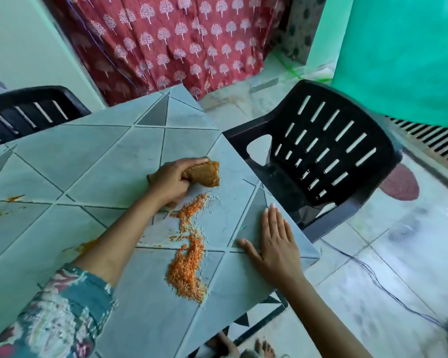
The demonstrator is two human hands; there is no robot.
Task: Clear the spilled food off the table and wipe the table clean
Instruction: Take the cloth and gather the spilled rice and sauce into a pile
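Printed sleeve, crumpled cloth (grainy rice)

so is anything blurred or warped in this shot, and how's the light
Head view: the wide-angle lens stretches things toward the frame edges, like the black chair; soft, even light with a green cast, no hard shadows; the cloth in the left hand looks slightly smeared, the spilled rice fairly sharp; the bottom right corner is blurred.
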